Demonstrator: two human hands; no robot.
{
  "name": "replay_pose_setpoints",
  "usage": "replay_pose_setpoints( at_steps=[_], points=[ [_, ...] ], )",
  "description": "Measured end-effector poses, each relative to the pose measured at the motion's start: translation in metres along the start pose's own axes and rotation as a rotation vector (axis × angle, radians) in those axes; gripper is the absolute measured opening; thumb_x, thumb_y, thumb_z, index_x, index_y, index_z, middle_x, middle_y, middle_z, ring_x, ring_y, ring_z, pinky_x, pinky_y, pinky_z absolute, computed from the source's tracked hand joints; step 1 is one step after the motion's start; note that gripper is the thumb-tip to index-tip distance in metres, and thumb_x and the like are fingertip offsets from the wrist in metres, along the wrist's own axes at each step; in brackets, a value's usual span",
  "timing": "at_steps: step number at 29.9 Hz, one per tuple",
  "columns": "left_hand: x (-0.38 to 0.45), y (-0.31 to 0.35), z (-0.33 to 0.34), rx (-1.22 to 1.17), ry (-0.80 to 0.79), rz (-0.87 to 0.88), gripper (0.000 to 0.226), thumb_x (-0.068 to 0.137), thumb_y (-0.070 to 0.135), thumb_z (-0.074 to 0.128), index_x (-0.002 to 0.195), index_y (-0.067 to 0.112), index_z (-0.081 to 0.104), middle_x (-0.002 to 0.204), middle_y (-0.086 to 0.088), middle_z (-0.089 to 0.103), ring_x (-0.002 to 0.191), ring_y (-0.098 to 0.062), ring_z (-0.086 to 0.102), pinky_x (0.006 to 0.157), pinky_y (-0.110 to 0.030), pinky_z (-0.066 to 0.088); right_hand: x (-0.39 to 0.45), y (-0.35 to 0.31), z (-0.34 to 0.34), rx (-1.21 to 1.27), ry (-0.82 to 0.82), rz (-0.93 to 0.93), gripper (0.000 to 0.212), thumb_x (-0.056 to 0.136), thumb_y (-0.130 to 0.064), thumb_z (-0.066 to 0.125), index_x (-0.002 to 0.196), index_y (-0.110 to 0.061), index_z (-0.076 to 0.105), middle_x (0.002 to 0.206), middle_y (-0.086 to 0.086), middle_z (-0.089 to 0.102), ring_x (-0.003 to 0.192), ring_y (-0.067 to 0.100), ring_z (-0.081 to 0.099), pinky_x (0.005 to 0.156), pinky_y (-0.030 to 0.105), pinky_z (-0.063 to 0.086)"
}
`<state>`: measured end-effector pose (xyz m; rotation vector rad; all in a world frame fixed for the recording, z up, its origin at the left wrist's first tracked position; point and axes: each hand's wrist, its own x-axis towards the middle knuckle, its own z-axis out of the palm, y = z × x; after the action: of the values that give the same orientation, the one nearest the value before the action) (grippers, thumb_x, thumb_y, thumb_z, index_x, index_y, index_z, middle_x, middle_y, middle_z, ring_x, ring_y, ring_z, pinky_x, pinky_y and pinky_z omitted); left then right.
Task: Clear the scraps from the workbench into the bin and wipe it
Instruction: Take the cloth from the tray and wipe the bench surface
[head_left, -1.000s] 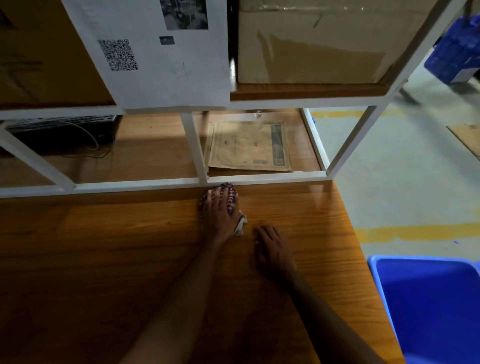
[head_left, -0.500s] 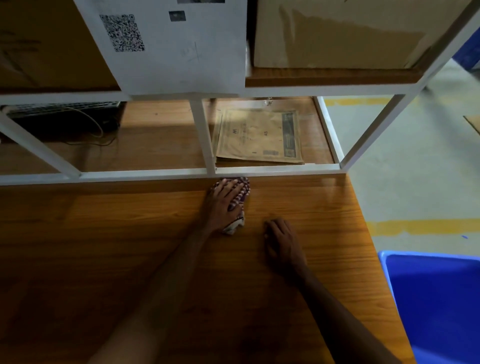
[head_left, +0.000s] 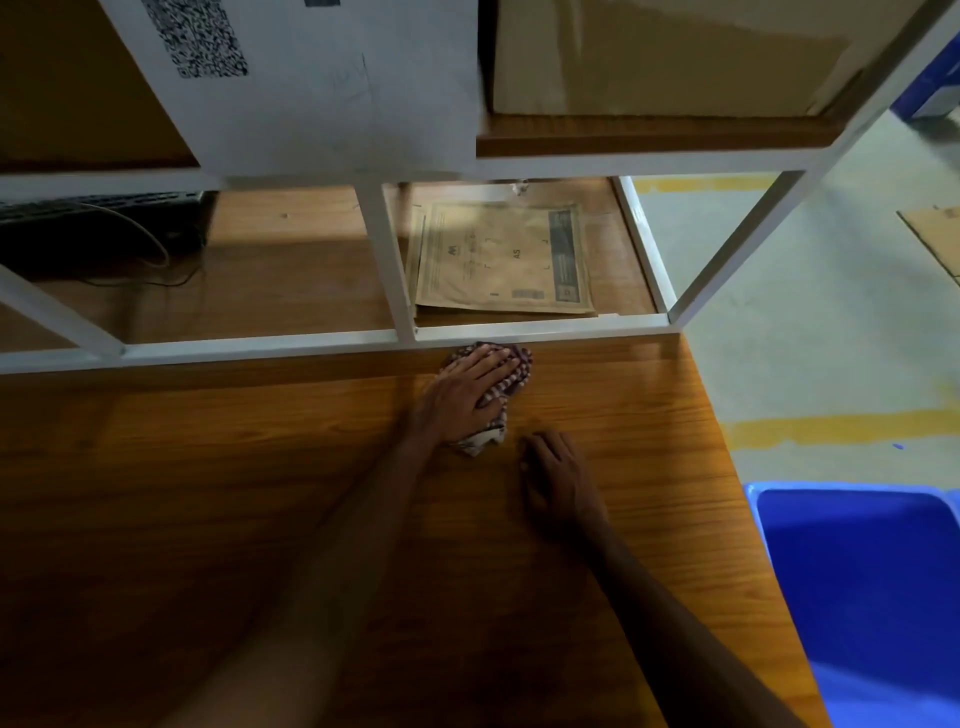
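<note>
My left hand (head_left: 462, 397) lies flat, fingers straight, pressing a checked cloth (head_left: 511, 382) onto the wooden workbench (head_left: 208, 519), right against the white shelf frame (head_left: 270, 345). Part of the cloth peeks out under my palm near its white corner. My right hand (head_left: 558, 480) rests palm down on the benchtop just to the right and nearer me, holding nothing. A blue bin (head_left: 862, 597) stands on the floor beside the bench's right edge.
Brown envelopes (head_left: 501, 260) lie on the low shelf behind the frame. A dark device with cables (head_left: 98, 228) sits at the shelf's left. A sheet with a QR code (head_left: 311, 78) hangs above, beside cardboard boxes (head_left: 665, 57). Flat cardboard (head_left: 935, 239) lies on the floor.
My left hand has slid the cloth a little to the right along the frame. The right hand has stayed flat on the bench. The view has tipped down slightly.
</note>
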<state>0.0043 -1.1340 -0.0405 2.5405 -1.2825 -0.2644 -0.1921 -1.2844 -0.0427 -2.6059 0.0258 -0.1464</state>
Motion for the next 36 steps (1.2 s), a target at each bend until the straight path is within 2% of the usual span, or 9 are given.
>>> replay_pose_setpoints(
  at_steps=[3,7,14,18,22,27,31,33,36],
  points=[
    [-0.009,-0.011,-0.002,0.008,0.021,-0.007,0.069,0.095,0.055,0.036,0.160,0.034,0.024,0.167,0.006,0.023,0.155,-0.017,0.015,0.123,-0.049,0.021,0.001,-0.002,0.002,0.003,0.012,-0.011,0.041,0.096,-0.024,0.056,0.136,-0.012,0.053,0.130,0.006,0.053,0.110,0.022,0.050,0.087,0.037,0.047],
    [0.015,0.028,0.008,0.045,0.082,-0.065,0.070,0.095,0.053,0.037,0.160,0.032,0.024,0.168,0.008,0.019,0.156,-0.017,0.013,0.123,-0.046,0.016,0.005,-0.003,0.001,0.032,0.002,-0.014,0.037,0.093,-0.023,0.054,0.128,-0.009,0.056,0.120,0.007,0.054,0.102,0.026,0.051,0.081,0.039,0.045],
    [0.025,0.056,0.021,0.039,0.009,-0.061,0.068,0.100,0.056,0.037,0.162,0.035,0.017,0.170,0.008,0.011,0.156,-0.017,0.005,0.125,-0.043,0.005,-0.001,0.004,-0.002,0.167,0.147,0.027,0.019,0.089,-0.011,0.061,0.108,-0.008,0.060,0.107,0.006,0.055,0.095,0.019,0.049,0.080,0.031,0.043],
    [-0.016,0.045,0.027,0.027,0.073,-0.228,0.070,0.099,0.056,0.038,0.162,0.034,0.016,0.170,0.007,0.012,0.156,-0.019,0.005,0.126,-0.047,0.011,-0.003,0.015,-0.009,0.394,0.208,0.154,0.025,0.092,-0.018,0.057,0.115,-0.009,0.062,0.118,0.004,0.055,0.107,0.020,0.053,0.090,0.035,0.047],
    [-0.012,0.076,0.038,0.020,0.108,-0.410,0.075,0.095,0.062,0.032,0.162,0.033,0.014,0.170,0.007,0.008,0.157,-0.020,-0.001,0.126,-0.045,0.004,-0.014,0.044,-0.030,0.303,0.141,0.062,0.035,0.086,-0.010,0.057,0.120,-0.006,0.063,0.124,0.011,0.059,0.111,0.028,0.056,0.095,0.038,0.047],
    [0.043,0.146,0.055,0.045,0.054,-0.383,0.075,0.095,0.065,0.023,0.162,0.035,0.008,0.171,0.007,0.004,0.157,-0.019,-0.003,0.127,-0.047,0.001,-0.022,0.074,-0.052,0.271,0.198,0.107,0.035,0.080,-0.007,0.061,0.114,-0.002,0.063,0.113,0.016,0.061,0.103,0.033,0.056,0.088,0.041,0.046],
    [0.026,0.165,0.064,0.046,0.058,-0.357,0.070,0.102,0.062,0.032,0.162,0.035,0.008,0.170,0.007,0.000,0.157,-0.018,-0.005,0.118,-0.031,-0.022,-0.029,0.095,-0.068,0.301,0.185,0.083,0.037,0.075,-0.009,0.063,0.112,-0.001,0.061,0.113,0.016,0.058,0.102,0.027,0.051,0.086,0.037,0.042],
    [0.001,0.163,0.070,0.054,0.109,-0.369,0.071,0.101,0.064,0.032,0.162,0.035,0.008,0.170,0.007,0.003,0.157,-0.018,-0.002,0.121,-0.033,-0.017,-0.031,0.099,-0.070,0.250,0.105,0.005,0.052,0.072,-0.020,0.062,0.119,0.000,0.060,0.119,0.020,0.059,0.108,0.031,0.052,0.090,0.036,0.042],
    [-0.012,0.161,0.072,0.076,0.139,-0.425,0.076,0.096,0.070,0.025,0.162,0.036,0.009,0.170,0.006,0.007,0.157,-0.019,0.002,0.126,-0.044,0.003,-0.033,0.093,-0.066,0.164,0.035,-0.043,0.064,0.070,-0.029,0.059,0.128,-0.002,0.060,0.122,0.020,0.061,0.112,0.038,0.056,0.090,0.045,0.048]
  ],
)
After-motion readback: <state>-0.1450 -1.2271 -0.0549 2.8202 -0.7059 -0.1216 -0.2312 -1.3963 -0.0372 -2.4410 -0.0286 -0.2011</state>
